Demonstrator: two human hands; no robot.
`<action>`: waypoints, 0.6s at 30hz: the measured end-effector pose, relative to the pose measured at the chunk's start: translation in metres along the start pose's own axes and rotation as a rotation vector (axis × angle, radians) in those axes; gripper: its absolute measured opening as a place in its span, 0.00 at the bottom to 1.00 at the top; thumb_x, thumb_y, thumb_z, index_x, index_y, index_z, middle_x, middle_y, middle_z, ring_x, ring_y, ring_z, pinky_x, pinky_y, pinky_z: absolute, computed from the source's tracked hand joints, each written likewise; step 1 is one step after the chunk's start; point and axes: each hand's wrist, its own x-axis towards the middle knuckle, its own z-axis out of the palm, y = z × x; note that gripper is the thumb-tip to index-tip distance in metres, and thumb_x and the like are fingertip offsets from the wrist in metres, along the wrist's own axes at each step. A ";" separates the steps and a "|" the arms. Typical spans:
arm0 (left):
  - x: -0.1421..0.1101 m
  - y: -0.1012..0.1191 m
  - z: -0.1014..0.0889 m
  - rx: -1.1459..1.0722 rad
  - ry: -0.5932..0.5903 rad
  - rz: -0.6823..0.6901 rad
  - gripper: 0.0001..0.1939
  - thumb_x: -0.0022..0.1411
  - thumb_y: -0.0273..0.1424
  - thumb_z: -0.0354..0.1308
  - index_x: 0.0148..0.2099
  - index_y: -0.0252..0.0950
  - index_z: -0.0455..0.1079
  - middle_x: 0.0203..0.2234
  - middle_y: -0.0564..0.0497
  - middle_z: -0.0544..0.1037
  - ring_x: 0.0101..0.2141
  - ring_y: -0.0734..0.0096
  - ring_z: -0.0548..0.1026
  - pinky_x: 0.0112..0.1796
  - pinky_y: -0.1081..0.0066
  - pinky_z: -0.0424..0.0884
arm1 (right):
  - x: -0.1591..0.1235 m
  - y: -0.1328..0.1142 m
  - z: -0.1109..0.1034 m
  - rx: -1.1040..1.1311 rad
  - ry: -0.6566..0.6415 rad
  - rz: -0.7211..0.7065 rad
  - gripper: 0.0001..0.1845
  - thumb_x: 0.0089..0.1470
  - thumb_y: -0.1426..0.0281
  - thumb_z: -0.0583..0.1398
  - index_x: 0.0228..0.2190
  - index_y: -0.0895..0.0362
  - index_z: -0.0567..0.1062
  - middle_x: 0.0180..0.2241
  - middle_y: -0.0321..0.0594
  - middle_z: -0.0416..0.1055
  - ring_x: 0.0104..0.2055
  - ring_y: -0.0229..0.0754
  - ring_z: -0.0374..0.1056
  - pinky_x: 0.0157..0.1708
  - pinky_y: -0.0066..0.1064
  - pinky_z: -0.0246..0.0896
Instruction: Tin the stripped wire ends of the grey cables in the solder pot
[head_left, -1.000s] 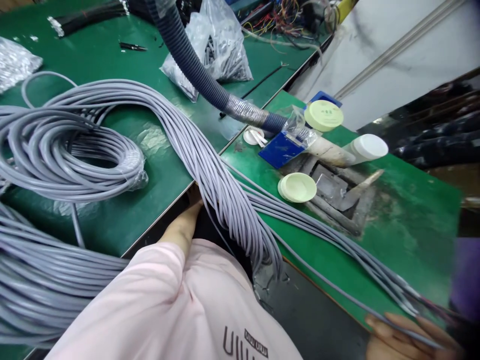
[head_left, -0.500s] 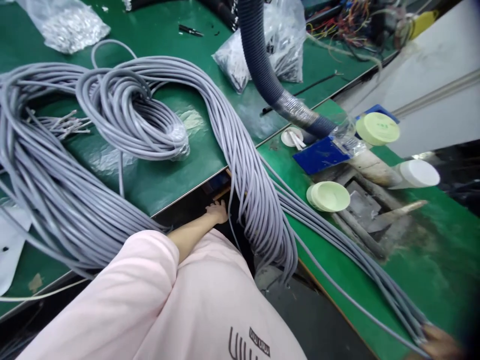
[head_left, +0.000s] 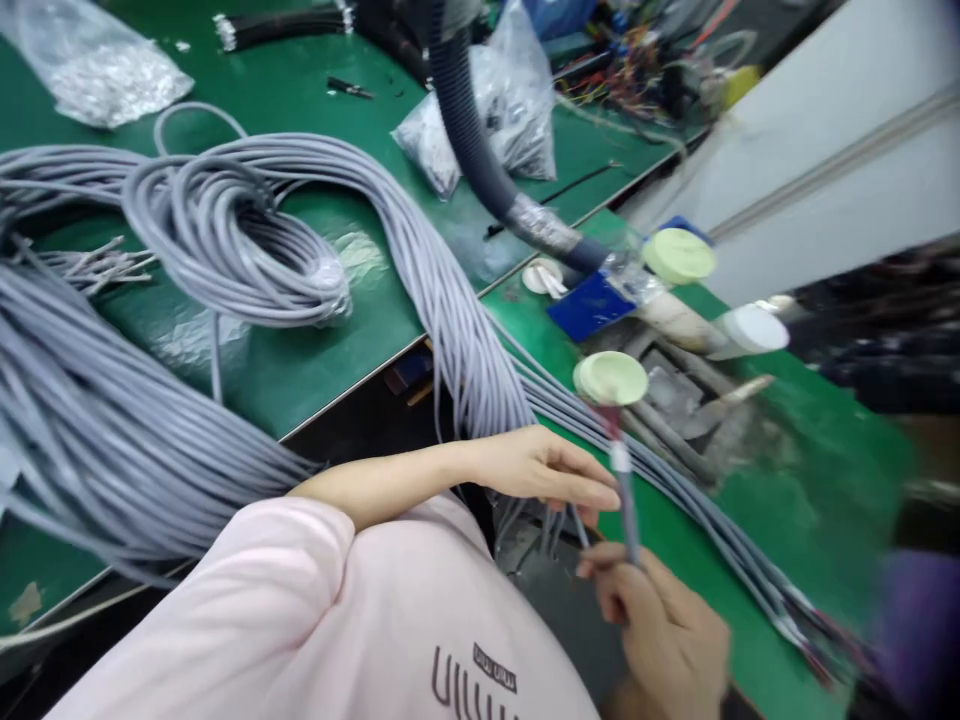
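My right hand [head_left: 660,615] is closed on a grey cable [head_left: 628,510] whose end points up, with a white band and blurred reddish wires at the tip. My left hand [head_left: 540,468] reaches across from the left, its fingers stretched out towards that cable. Its fingertips are beside the cable or touching it; I cannot tell which. Behind both hands, a thick bundle of grey cables [head_left: 442,270] hangs over the table edge. Several cable ends [head_left: 795,625] with reddish wires lie on the green surface at the right.
A coiled cable [head_left: 225,250] lies on the green table [head_left: 262,365]. Beyond it are plastic bags [head_left: 120,85] of small parts and a ribbed hose [head_left: 469,130]. A pale green cup [head_left: 611,378], a white cup [head_left: 754,330] and a soiled metal fixture [head_left: 667,395] stand at the right.
My left hand has come up from the table edge, rightwards to the cable. My right hand has moved in from the lower right corner, now with one cable end raised. The view has shifted.
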 end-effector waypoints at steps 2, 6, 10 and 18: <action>0.010 0.000 0.007 -0.054 0.072 0.004 0.17 0.55 0.41 0.65 0.40 0.33 0.78 0.24 0.53 0.77 0.25 0.80 0.70 0.27 0.78 0.64 | -0.001 0.000 0.003 -0.004 -0.108 0.005 0.17 0.55 0.61 0.56 0.19 0.56 0.71 0.14 0.34 0.62 0.16 0.36 0.57 0.17 0.30 0.51; 0.021 -0.004 0.015 -0.035 0.090 -0.070 0.21 0.47 0.45 0.68 0.31 0.30 0.77 0.19 0.54 0.73 0.22 0.81 0.67 0.26 0.77 0.63 | 0.000 0.013 -0.001 0.087 -0.130 -0.027 0.14 0.55 0.63 0.56 0.26 0.57 0.75 0.14 0.32 0.62 0.16 0.35 0.58 0.18 0.28 0.53; 0.027 -0.009 0.023 0.003 0.080 -0.146 0.24 0.45 0.48 0.68 0.29 0.29 0.76 0.17 0.54 0.72 0.20 0.81 0.66 0.24 0.77 0.60 | 0.000 0.023 -0.001 0.164 -0.068 -0.001 0.15 0.56 0.63 0.56 0.24 0.57 0.74 0.14 0.31 0.62 0.15 0.32 0.55 0.17 0.25 0.51; 0.036 -0.012 0.020 -0.073 0.376 -0.018 0.20 0.45 0.42 0.70 0.35 0.32 0.75 0.19 0.55 0.74 0.20 0.82 0.66 0.23 0.79 0.61 | 0.007 0.017 -0.002 0.336 -0.057 0.069 0.19 0.58 0.60 0.54 0.23 0.58 0.72 0.13 0.31 0.63 0.11 0.29 0.50 0.14 0.25 0.45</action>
